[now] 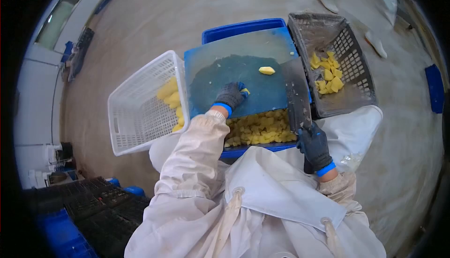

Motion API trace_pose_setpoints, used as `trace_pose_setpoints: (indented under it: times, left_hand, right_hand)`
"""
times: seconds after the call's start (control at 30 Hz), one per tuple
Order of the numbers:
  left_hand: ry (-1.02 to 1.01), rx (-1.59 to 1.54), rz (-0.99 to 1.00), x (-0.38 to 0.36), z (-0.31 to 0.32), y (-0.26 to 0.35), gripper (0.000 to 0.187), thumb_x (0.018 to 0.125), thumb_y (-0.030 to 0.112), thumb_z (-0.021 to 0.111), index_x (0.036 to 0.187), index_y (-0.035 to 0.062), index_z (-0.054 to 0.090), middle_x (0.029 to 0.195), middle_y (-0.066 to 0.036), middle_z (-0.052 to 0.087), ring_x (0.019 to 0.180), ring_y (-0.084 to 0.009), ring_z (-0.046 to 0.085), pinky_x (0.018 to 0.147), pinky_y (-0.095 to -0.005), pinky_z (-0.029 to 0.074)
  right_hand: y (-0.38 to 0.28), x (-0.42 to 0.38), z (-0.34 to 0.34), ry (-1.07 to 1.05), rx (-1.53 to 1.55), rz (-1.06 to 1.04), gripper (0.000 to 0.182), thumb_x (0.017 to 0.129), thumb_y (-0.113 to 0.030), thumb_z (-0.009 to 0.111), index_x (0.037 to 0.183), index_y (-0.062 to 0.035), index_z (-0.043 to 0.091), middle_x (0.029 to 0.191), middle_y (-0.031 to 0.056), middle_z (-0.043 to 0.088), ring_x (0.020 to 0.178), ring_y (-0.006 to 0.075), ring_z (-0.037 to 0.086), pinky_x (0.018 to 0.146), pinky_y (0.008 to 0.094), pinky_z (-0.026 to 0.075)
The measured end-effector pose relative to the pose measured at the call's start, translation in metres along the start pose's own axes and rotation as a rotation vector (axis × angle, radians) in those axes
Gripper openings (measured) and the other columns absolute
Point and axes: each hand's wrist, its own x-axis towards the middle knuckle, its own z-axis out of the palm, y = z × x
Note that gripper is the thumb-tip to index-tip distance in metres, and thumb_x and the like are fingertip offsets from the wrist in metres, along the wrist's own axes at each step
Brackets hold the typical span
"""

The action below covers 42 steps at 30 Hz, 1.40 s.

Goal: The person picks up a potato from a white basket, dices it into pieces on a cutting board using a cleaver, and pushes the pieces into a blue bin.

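Note:
My left hand [230, 95], in a dark glove with a blue cuff, is closed on a small yellow potato piece [246, 91] over the blue cutting board [225, 47]. Most of that piece is hidden by the fingers. A larger peeled potato piece [267, 70] lies on the board, further out and to the right. My right hand [314, 145], also gloved, grips the handle of a wide cleaver [298, 94]. Its blade lies along the board's right edge, pointing away from me. Below the board's near edge, many cut potato chunks [262, 127] fill a blue bin [281, 147].
A white crate [133, 117] with peeled potatoes [171, 96] leans at the left. At the right stands a dark crate [356, 56] holding yellow pieces [329, 75]. Stacked black crates [93, 206] are at lower left. Another person's white boots [375, 44] show at upper right.

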Motion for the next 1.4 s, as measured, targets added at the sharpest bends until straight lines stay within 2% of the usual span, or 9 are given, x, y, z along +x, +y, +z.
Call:
trace_pose_setpoints:
  times: [0.13, 0.27, 0.7, 0.87, 0.97, 1.17, 1.27, 1.33, 1.4]
  left_hand:
    - [0.527, -0.122, 0.142, -0.02, 0.049, -0.034, 0.034, 0.076, 0.03, 0.066, 0.103, 0.0091, 0.062, 0.097, -0.018, 0.062, 0.089, -0.035, 0.059, 0.079, -0.043, 0.046]
    - [0.562, -0.181, 0.07, -0.022, 0.063, -0.047, 0.034, 0.077, 0.03, 0.065, 0.103, 0.0088, 0.062, 0.099, -0.017, 0.061, 0.089, -0.0354, 0.058, 0.08, -0.0422, 0.046]
    - [0.58, -0.106, 0.058, -0.023, 0.059, -0.034, 0.026, 0.076, 0.023, 0.06, 0.098, 0.0094, 0.06, 0.097, -0.016, 0.058, 0.09, -0.0362, 0.055, 0.079, -0.0434, 0.045]
    - [0.749, -0.056, 0.225, -0.012, 0.048, -0.035, 0.035, 0.076, 0.023, 0.06, 0.109, 0.0117, 0.056, 0.106, -0.019, 0.054, 0.099, -0.0377, 0.051, 0.086, -0.0433, 0.043]
    - [0.368, 0.031, 0.317, -0.003, 0.029, -0.017, 0.042, 0.077, 0.026, 0.06, 0.116, 0.0106, 0.052, 0.111, -0.02, 0.052, 0.103, -0.0379, 0.049, 0.091, -0.043, 0.041]
    - [-0.173, 0.057, 0.493, -0.028, 0.017, 0.06, 0.044, 0.081, 0.027, 0.058, 0.119, 0.0057, 0.049, 0.117, -0.02, 0.05, 0.107, -0.0385, 0.048, 0.092, -0.0425, 0.04]
    - [-0.033, 0.305, 0.221, 0.013, 0.001, 0.074, 0.043, 0.083, 0.026, 0.056, 0.123, 0.0106, 0.048, 0.126, -0.02, 0.046, 0.113, -0.0368, 0.046, 0.095, -0.0414, 0.04]
    - [0.757, 0.252, 0.432, 0.056, 0.018, 0.058, 0.04, 0.084, 0.024, 0.055, 0.122, 0.015, 0.05, 0.124, -0.018, 0.048, 0.112, -0.036, 0.048, 0.093, -0.0412, 0.042]
    - [0.562, 0.338, 0.395, 0.07, 0.016, 0.065, 0.04, 0.082, 0.022, 0.056, 0.121, 0.0162, 0.051, 0.12, -0.018, 0.05, 0.111, -0.0354, 0.049, 0.092, -0.0412, 0.043]
  right_hand:
    - [-0.007, 0.008, 0.019, -0.061, -0.344, -0.204, 0.022, 0.083, -0.021, 0.051, 0.096, -0.004, 0.057, 0.063, 0.0182, 0.059, 0.059, 0.0332, 0.06, 0.056, 0.0451, 0.046]
    - [-0.027, 0.014, 0.037, -0.168, -0.757, -0.352, 0.026, 0.082, -0.025, 0.049, 0.093, -0.004, 0.058, 0.066, 0.0169, 0.061, 0.063, 0.0333, 0.061, 0.057, 0.046, 0.046]
    - [-0.019, 0.033, 0.053, -0.25, -1.06, -0.362, 0.025, 0.082, -0.023, 0.046, 0.087, -0.0025, 0.059, 0.068, 0.0171, 0.062, 0.066, 0.0324, 0.062, 0.059, 0.0449, 0.048]
    - [-0.016, 0.008, 0.024, -0.118, -0.374, -0.284, 0.02, 0.083, -0.018, 0.052, 0.094, -0.0032, 0.06, 0.064, 0.0168, 0.061, 0.059, 0.0285, 0.062, 0.053, 0.0404, 0.047]
    - [-0.02, 0.01, 0.003, -0.069, -0.054, 0.059, 0.018, 0.083, -0.014, 0.056, 0.097, -0.0037, 0.059, 0.063, 0.0135, 0.059, 0.051, 0.0196, 0.059, 0.047, 0.0344, 0.045]
    - [-0.015, 0.025, -0.007, 0.102, 0.339, 0.119, 0.016, 0.086, -0.013, 0.056, 0.098, -0.0025, 0.057, 0.062, 0.0014, 0.053, 0.047, 0.0095, 0.05, 0.043, 0.0251, 0.041]
    - [-0.009, 0.03, -0.005, 0.159, 0.406, 0.097, 0.016, 0.086, -0.013, 0.056, 0.098, -0.0022, 0.055, 0.065, 0.0012, 0.053, 0.05, 0.0087, 0.049, 0.044, 0.0241, 0.041]
    - [0.003, 0.037, -0.005, 0.157, 0.405, 0.085, 0.015, 0.085, -0.013, 0.057, 0.095, -0.002, 0.055, 0.07, 0.0028, 0.055, 0.052, 0.0093, 0.05, 0.046, 0.0242, 0.042]
    - [0.018, 0.045, 0.0, 0.183, 0.345, 0.018, 0.014, 0.085, -0.012, 0.056, 0.094, -0.0015, 0.055, 0.069, 0.0035, 0.054, 0.052, 0.0099, 0.05, 0.045, 0.0253, 0.042]
